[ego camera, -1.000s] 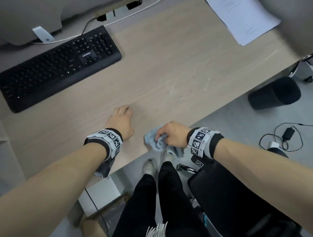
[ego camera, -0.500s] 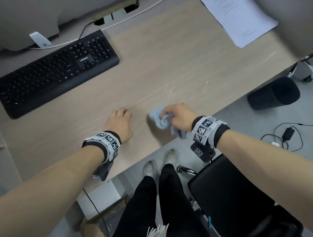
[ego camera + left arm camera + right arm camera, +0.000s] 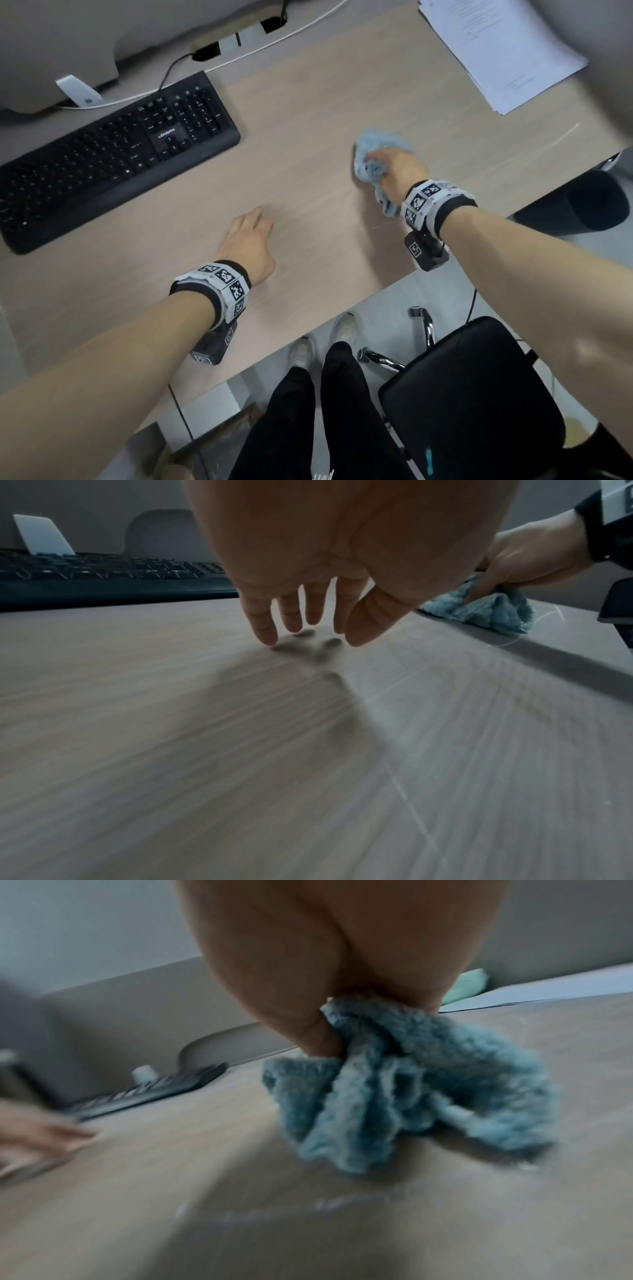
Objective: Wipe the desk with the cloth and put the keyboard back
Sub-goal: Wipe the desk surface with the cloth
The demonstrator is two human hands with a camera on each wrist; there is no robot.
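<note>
The right hand (image 3: 399, 173) is grasping a crumpled, fluffy light-blue cloth (image 3: 376, 156) and pressing it onto the pale wood-grain desk (image 3: 301, 113), near faint white smears. The left hand (image 3: 251, 245) is resting released, fingers extended, fingertips (image 3: 265, 635) touching the desktop. The black full-size keyboard (image 3: 113, 156) is lying at the desk's far left, well apart from the cloth, by a stack of white papers (image 3: 496, 48).

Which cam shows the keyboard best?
Head view: the whole keyboard shows from above, at the desk's back left. Left wrist view shows only its front edge, side-on; right wrist view, a blurred corner.
</note>
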